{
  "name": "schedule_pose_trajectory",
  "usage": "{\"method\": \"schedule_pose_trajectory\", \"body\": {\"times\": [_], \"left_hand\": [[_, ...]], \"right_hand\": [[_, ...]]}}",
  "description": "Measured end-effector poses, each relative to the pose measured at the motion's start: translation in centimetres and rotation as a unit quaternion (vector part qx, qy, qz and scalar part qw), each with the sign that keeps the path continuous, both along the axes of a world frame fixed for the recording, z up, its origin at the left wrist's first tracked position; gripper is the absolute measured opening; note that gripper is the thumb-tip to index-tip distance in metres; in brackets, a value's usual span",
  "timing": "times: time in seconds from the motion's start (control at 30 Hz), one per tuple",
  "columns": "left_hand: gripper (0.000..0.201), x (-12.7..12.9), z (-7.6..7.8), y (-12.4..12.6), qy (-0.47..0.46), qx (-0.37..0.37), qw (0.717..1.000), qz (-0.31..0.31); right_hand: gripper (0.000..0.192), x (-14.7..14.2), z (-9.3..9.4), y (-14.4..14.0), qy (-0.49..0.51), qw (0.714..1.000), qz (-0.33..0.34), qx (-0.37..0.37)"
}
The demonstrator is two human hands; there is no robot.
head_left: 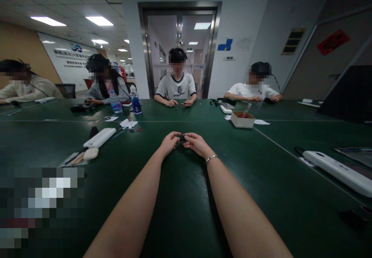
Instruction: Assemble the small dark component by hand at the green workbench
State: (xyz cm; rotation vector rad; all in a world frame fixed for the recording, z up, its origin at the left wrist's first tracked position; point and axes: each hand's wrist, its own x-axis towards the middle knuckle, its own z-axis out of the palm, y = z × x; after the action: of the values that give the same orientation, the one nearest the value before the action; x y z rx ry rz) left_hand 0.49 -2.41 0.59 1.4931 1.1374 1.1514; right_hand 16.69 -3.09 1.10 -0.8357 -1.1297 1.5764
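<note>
Both my arms reach forward over the dark green table (186, 196), and the hands meet near its middle. Between the fingertips is a small black object (182, 137), too small and dark to name. My left hand (170, 143) pinches its left end with thumb and fingers. From the other side my right hand (197, 143) grips it with the fingers curled; a silver bracelet (211, 158) circles that wrist. Fingers cover much of the object.
A cardboard box (243, 120) with a tube in it stands ahead to the right. White power strips (100, 137) lie to the left and right (337, 172). Water bottles (136, 102) and paper scraps (128, 123) are ahead left. Several people wearing headsets sit around the table.
</note>
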Motion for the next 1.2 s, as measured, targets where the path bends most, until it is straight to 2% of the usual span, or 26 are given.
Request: {"method": "schedule_pose_trajectory", "body": {"times": [0.23, 0.37, 0.73, 0.83, 1.2], "left_hand": [[0.023, 0.15, 0.46, -0.44, 0.003, -0.007, 1.0, -0.02], [0.023, 0.14, 0.28, -0.32, 0.001, -0.002, 1.0, 0.002], [0.029, 0.01, 0.04, -0.27, 0.005, 0.025, 0.999, -0.025], [0.027, 0.04, 0.06, -0.28, 0.001, 0.019, 1.0, -0.01], [0.026, 0.16, 0.22, -0.23, -0.007, 0.007, 1.0, -0.024]], "right_hand": [[0.012, 0.01, 0.1, -0.03, 0.003, 1.0, 0.001, -0.005], [0.012, 0.05, 0.09, -0.04, -0.003, 1.0, 0.005, -0.004], [0.011, -0.01, 0.26, -0.23, -0.002, 1.0, 0.009, -0.002], [0.011, -0.04, 0.28, -0.21, -0.004, 1.0, 0.004, -0.005], [0.01, -0.03, 0.18, -0.05, -0.001, 1.0, 0.011, -0.005]]}}
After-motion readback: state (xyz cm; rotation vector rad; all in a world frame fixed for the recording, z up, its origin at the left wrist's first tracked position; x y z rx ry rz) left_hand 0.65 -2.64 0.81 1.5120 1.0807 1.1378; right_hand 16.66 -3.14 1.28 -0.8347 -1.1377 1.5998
